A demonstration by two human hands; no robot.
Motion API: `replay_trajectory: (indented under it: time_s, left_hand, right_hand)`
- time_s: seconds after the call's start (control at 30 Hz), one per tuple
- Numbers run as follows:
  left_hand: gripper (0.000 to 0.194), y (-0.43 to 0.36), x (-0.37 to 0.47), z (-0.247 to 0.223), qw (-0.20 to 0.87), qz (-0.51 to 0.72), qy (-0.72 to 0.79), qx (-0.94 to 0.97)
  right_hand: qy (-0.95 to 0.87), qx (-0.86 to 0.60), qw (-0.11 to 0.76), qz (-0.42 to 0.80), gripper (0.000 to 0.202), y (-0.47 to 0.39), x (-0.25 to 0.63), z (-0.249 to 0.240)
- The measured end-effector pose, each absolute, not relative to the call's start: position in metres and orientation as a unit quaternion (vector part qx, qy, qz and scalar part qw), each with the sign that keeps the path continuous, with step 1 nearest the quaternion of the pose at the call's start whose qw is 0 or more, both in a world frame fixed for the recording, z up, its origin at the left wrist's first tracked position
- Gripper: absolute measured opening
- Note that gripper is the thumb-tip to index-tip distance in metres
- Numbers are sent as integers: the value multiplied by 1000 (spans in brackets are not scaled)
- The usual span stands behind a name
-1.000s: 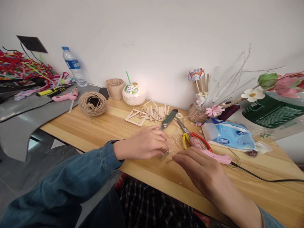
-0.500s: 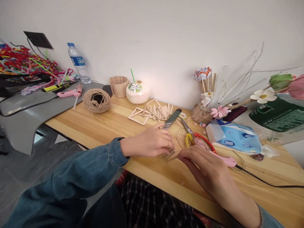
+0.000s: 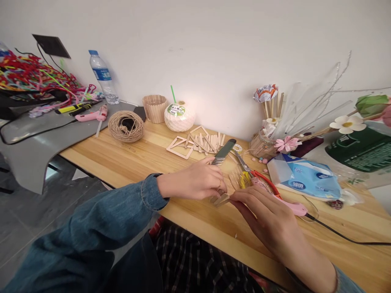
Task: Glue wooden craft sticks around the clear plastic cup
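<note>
Here, right hand [image 3: 269, 211] pinching one stick [image 3: 224, 202], left hand [image 3: 197, 179], grip unclear, one twine ball [image 3: 136, 129].

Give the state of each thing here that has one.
Left hand: curled over green tool.
Right hand: pinching wooden stick.
Scissors: lying, blade opening unclear.
Water bottle: upright, capped.
Twine: wound.
Stick cup: upright.
Coconut: pierced by green straw.
Far glue gun: lying on its side.
Corded pink tool: partly hidden.
Tissue pack: lying flat.
Craft sticks: piled.
</note>
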State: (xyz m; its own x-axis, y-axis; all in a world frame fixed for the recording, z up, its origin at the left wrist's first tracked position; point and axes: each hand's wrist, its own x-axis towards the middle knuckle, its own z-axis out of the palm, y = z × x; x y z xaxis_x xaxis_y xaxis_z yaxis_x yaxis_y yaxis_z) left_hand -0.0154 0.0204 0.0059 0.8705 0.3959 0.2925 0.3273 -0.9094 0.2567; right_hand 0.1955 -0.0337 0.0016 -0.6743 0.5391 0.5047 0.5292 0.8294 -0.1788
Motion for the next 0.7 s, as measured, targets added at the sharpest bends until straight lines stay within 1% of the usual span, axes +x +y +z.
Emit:
replay_trajectory:
  time_s: [0.3,0.7]
  left_hand:
    - [10,21,-16,12,131,152,190,961]
    - [9,24,-14,9,130,165,179,961]
  right_hand:
    - [-919,-288,268,4,16,-35,195,0]
    - [-908,-292,298,-35,12,-30,193,1]
